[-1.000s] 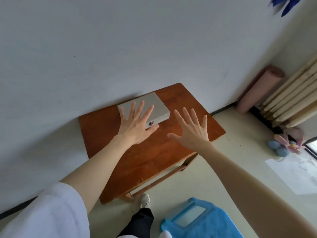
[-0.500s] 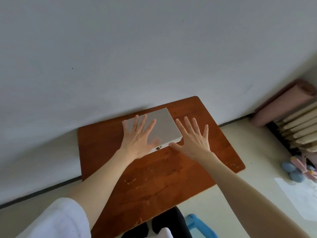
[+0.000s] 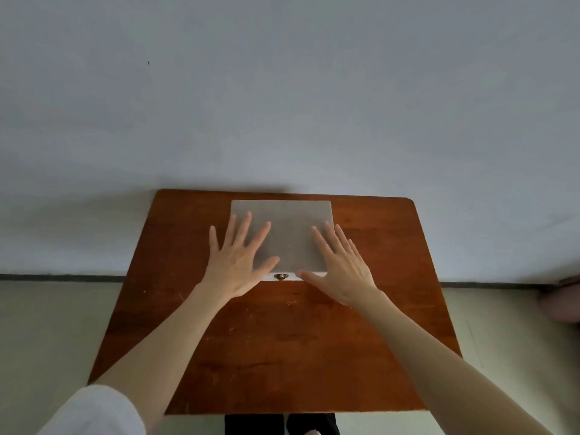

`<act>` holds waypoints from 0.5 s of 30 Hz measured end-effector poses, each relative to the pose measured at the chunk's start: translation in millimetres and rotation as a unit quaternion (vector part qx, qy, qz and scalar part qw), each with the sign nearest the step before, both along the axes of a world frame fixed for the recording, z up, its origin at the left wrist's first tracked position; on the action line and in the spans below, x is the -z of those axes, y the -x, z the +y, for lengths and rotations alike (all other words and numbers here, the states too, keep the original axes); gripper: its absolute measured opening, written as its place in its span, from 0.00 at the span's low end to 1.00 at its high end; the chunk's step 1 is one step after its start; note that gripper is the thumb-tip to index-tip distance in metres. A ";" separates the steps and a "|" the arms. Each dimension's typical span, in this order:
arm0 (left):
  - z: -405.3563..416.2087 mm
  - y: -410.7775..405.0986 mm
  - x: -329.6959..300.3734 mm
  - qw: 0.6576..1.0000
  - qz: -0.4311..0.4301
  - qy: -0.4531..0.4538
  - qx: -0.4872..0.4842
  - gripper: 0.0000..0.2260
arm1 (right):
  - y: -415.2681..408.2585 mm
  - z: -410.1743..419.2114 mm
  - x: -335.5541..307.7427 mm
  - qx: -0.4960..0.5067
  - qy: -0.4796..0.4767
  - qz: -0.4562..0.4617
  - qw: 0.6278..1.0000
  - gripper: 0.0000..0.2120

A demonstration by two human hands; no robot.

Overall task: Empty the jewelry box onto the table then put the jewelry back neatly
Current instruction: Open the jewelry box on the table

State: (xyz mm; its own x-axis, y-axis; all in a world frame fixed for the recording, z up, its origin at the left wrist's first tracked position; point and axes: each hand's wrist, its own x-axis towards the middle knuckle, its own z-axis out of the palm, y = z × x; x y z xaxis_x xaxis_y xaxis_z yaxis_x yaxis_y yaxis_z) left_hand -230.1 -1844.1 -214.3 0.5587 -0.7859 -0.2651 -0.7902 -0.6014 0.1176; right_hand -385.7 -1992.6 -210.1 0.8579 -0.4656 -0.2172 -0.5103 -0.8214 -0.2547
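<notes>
While both hands (image 3: 287, 268) hover spread and empty over the shut box (image 3: 284, 233) near the table's (image 3: 282, 356) far edge, free its clasp (image 3: 281, 276) first.

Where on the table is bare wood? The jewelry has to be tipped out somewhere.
The widest bare patch of the table lies between the jewelry box and the near edge, partly crossed by both forearms. Narrower strips flank the box. It is crowded around the box front, where the left hand and right hand spread.

Matt grey jewelry box (image 3: 284, 229) (metal clasp (image 3: 280, 276)); scuffed reddish wooden table (image 3: 282, 346)
</notes>
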 end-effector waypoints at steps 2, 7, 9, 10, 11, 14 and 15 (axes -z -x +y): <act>1.7 5.0 8.8 1.000 0.001 0.023 -0.014 0.32 | 5.3 1.1 8.5 -0.018 0.006 -0.010 1.000 0.43; 4.0 9.2 21.5 0.994 -0.014 0.105 -0.029 0.30 | 8.8 0.6 26.2 -0.018 0.026 -0.080 0.996 0.42; 5.6 12.2 24.8 0.990 -0.018 0.136 -0.033 0.29 | 8.8 3.8 33.6 -0.006 0.012 -0.132 0.991 0.41; 6.6 13.4 26.4 0.987 -0.013 0.157 -0.037 0.29 | 8.3 5.3 37.6 0.001 0.001 -0.164 0.986 0.41; 7.4 14.3 27.6 0.982 0.001 0.184 -0.046 0.28 | 7.6 6.0 41.0 0.009 -0.014 -0.194 0.981 0.41; 9.6 15.9 30.4 0.956 0.067 0.274 -0.084 0.28 | 7.1 6.5 47.6 0.023 -0.049 -0.232 0.971 0.41; 11.2 17.2 30.7 0.950 0.079 0.287 -0.090 0.28 | 8.0 7.3 48.1 0.025 -0.052 -0.232 0.971 0.41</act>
